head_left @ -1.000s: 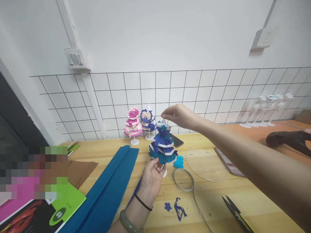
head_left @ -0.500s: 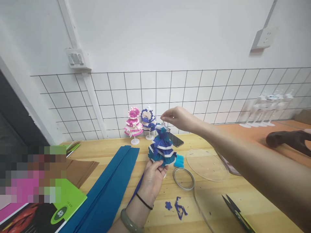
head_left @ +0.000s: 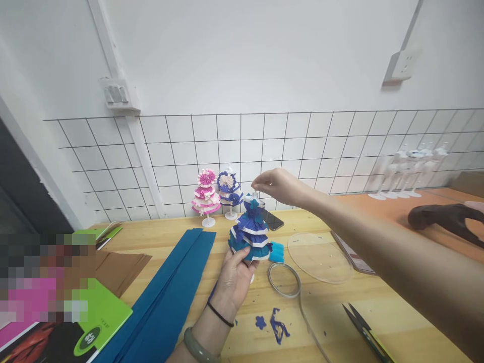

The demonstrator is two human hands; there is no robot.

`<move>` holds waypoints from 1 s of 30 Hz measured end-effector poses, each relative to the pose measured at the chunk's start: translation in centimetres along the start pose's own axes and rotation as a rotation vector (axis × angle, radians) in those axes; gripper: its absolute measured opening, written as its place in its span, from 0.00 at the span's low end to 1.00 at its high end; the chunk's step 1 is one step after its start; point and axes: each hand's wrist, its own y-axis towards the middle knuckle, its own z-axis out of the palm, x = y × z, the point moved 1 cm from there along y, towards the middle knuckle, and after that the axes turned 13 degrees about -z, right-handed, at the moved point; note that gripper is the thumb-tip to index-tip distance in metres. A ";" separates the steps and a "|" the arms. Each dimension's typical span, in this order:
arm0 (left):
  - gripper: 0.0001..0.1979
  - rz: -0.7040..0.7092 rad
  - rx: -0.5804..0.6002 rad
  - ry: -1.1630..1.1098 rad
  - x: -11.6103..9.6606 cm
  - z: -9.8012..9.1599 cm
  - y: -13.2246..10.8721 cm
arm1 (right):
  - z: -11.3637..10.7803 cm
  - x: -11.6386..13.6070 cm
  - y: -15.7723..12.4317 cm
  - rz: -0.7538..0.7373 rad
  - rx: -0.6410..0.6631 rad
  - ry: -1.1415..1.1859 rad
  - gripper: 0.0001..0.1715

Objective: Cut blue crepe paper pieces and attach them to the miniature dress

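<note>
A small dress stand [head_left: 252, 227] wears a tiered dress of blue, teal and white paper with a teal flower at its front. My left hand [head_left: 236, 280] is closed around its lower part, just under the skirt, keeping it above the table. At the very top, my right hand [head_left: 278, 186] pinches at the stand's white tip; whether something small sits between its fingertips is hidden. Behind it stand a pink and white dress stand [head_left: 207, 196] and a navy and white one [head_left: 229, 191].
Teal crepe paper [head_left: 166, 292] and brown paper [head_left: 121, 267] lie at left. Around the middle are a tape ring [head_left: 284, 280], a purple paper flower [head_left: 260, 322], a purple scrap [head_left: 279, 326] and a phone [head_left: 274, 221]. Scissors [head_left: 365, 330] rest at right, below a clear round sheet [head_left: 319, 257].
The view has shifted slightly. My left hand still holds the dress stand, turned and tilted a little, and my right fingers remain at its top.
</note>
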 end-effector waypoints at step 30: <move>0.03 0.274 -0.540 0.063 -2.0 -3.9 1.6 | -0.2 0.5 0.8 -0.058 0.050 -0.030 0.10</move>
